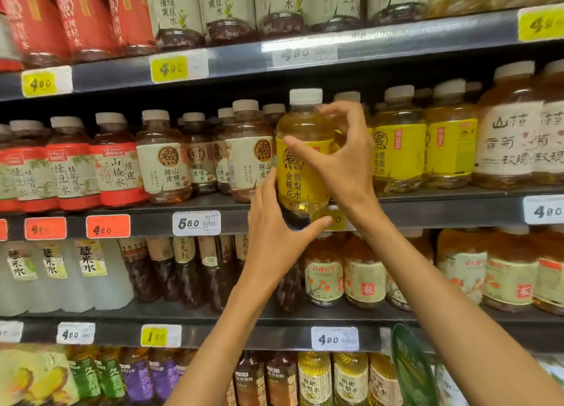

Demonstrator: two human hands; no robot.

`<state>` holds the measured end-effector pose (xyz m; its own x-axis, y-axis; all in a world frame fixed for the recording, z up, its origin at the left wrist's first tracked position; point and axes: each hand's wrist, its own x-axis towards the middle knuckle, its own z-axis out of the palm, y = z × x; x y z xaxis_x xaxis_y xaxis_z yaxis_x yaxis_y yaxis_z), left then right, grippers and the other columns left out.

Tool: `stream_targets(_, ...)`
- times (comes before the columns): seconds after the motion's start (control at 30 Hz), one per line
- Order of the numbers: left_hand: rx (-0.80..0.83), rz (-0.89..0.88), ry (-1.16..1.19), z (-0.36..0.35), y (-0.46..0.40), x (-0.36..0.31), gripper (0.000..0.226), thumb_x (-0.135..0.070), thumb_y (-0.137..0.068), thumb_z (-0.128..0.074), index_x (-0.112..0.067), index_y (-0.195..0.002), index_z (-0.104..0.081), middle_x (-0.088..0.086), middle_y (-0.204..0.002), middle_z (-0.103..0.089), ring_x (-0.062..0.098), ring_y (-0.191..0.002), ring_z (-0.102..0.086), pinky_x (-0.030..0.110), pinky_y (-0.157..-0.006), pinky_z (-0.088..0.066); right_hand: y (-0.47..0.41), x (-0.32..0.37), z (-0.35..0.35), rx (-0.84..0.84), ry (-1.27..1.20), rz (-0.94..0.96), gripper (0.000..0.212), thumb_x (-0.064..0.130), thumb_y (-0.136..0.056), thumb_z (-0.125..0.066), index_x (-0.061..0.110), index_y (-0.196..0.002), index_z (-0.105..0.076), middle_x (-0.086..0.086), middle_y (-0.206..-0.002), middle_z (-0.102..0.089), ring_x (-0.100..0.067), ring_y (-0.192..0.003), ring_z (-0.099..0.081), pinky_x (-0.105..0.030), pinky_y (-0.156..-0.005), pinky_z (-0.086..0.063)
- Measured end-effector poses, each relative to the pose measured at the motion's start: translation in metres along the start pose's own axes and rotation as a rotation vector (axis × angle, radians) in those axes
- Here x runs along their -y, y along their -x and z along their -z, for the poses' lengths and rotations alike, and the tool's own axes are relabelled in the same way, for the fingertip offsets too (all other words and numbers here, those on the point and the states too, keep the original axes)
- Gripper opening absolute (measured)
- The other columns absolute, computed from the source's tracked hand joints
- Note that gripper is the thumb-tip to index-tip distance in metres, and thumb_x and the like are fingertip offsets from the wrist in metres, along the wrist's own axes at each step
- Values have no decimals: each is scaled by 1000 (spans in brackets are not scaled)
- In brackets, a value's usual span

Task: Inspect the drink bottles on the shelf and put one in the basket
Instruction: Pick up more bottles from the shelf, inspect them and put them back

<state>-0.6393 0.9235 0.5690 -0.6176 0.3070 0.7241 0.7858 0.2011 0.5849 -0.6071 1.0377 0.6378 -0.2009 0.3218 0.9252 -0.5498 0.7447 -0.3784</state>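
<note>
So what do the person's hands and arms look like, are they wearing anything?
Both arms are bare as far as the view shows: no sleeves, gloves, watch or bracelet. The left hand and right hand show no rings on the fingers in view.

Price tags along the shelf edges

A white tag (196, 223) reads 550, two orange tags (108, 226) sit to its left, yellow tags (169, 68) above; a green round sign (412, 366) leans lower right.

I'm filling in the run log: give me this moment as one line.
stage: inspecting | held: yellow-label bottle | left hand: cradles base | right hand: grips side | basket: unseen
</note>
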Motion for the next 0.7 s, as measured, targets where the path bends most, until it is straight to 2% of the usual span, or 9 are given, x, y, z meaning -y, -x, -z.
stream_targets(0.07,17,18,43,-3,2,-7,113,-44,-66,-82,-25,-151,-11,-7,-154,-28,8,-140,-28,38,-115,-32,5,8,6,8,-69,-25,58,30,-71,-85,2,-113,-55,2,-107,-58,-11,-100,-60,-35,-84,-53)
stream_targets(0.1,16,25,84,-3,3,-9,114,-41,-66,-83,-29,-151,-9,-8,-153,-29,5,-138,-32,32,-113,-35,7,12,9,15,-107,-46,57,29,-70,-85,4,-112,-55,1,-107,-59,-11,-101,-61,-36,-84,-54)
stream_targets(0.17,1,35,165,-2,9,-12,110,-34,-65,-85,-31,-149,-13,-11,-147,-38,-4,-127,-42,13,-101,-41,12,19,15,22,-197,-112,56,28,-68,-87,7,-111,-56,1,-108,-62,-12,-103,-63,-38,-84,-55)
stream_targets(0.23,-10,33,222,3,17,-13,106,-30,-63,-88,-27,-147,-23,-18,-135,-49,-11,-116,-50,6,-90,-44,18,24,20,33,-270,-195,55,26,-66,-87,11,-109,-56,-2,-109,-65,-12,-101,-65,-39,-83,-56)
stream_targets(0.3,-15,44,273,8,28,-15,100,-27,-61,-89,-24,-144,-31,-22,-124,-55,-12,-110,-54,6,-86,-46,26,27,23,68,-307,-292,53,27,-67,-86,15,-109,-56,0,-108,-66,-7,-96,-66,-29,-79,-57)
stream_targets(0.37,0,75,326,12,41,-20,92,-23,-64,-88,-24,-140,-37,-15,-121,-60,-5,-108,-59,11,-86,-49,31,28,27,137,-385,-411,51,32,-73,-82,16,-114,-55,1,-110,-66,-4,-95,-66,-21,-75,-55)
stream_targets(0.47,59,150,431,20,57,-27,71,-27,-65,-85,-28,-126,-50,-9,-107,-70,2,-96,-67,9,-74,-50,29,23,34,281,-653,-610,45,46,-82,-64,19,-117,-56,3,-110,-71,-11,-103,-67,-26,-81,-55)
stream_targets(0.57,130,186,508,29,67,-32,56,-29,-63,-78,-30,-114,-56,-13,-98,-73,0,-86,-69,6,-66,-49,26,26,33,465,-829,-711,51,49,-92,-48,10,-124,-58,-10,-117,-68,-27,-114,-62,-42,-96,-50)
stream_targets(0.7,199,160,509,34,78,-36,61,-26,-63,-80,-28,-118,-55,-12,-101,-73,2,-89,-69,8,-69,-50,32,32,26,467,-941,-685,38,38,-91,-51,10,-112,-64,-15,-111,-67,-29,-105,-63,-44,-94,-51)
